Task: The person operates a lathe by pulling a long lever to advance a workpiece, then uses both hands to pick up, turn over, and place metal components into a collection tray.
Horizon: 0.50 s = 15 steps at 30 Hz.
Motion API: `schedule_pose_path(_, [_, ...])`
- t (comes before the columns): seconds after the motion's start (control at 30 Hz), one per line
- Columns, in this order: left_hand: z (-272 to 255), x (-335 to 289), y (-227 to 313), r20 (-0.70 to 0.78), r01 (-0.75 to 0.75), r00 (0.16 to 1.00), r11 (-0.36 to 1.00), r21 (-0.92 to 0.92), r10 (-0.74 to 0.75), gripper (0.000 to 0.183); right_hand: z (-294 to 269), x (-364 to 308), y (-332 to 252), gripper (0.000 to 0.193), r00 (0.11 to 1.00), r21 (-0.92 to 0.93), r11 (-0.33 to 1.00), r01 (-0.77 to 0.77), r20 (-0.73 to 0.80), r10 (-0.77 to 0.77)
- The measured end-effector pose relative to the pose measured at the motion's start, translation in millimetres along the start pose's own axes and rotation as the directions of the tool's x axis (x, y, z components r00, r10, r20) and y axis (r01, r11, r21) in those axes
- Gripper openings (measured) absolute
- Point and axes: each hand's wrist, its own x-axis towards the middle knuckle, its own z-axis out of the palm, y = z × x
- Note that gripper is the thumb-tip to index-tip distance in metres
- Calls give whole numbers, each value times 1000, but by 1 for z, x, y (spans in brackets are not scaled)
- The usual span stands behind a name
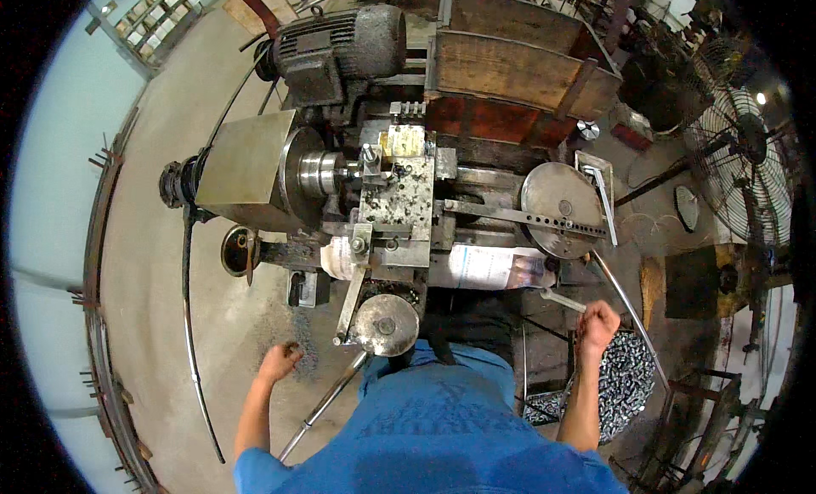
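My right hand [598, 327] is wrapped round a metal wrench [562, 300], whose head points left toward the machine. Off to the left, my left hand [280, 361] hangs over the floor with its fingers curled; a small dark spot shows at the fingertips, too small to name. Between my hands stands a lathe-like machine with a chuck [316, 173] at the left. Dark chips are scattered over its tool slide plate [398, 195]. Nearest me is a round handwheel disc [386, 325] with a long lever [322, 409]. A larger disc [557, 201] sits at the right.
A large motor [344, 50] and a wooden box [501, 65] stand behind the machine. A fan [738, 141] is at the far right. Beside my right forearm lies a heap of shiny metal parts [627, 382]. A rod [192, 350] hangs at the left, and another lever [627, 311] slants at the right.
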Motion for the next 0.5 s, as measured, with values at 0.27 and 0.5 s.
schedule_pose_path(0.27, [41, -92, -2, -95, -107, 993, 906, -410, 75, 40, 184, 116, -101, 18, 791, -88, 883, 462, 492, -365])
schedule_pose_path(0.5, [79, -133, 7, -169, 7, 977, 809, -588, -131, 51, 267, 157, -102, 28, 834, -414, 801, 433, 520, -182])
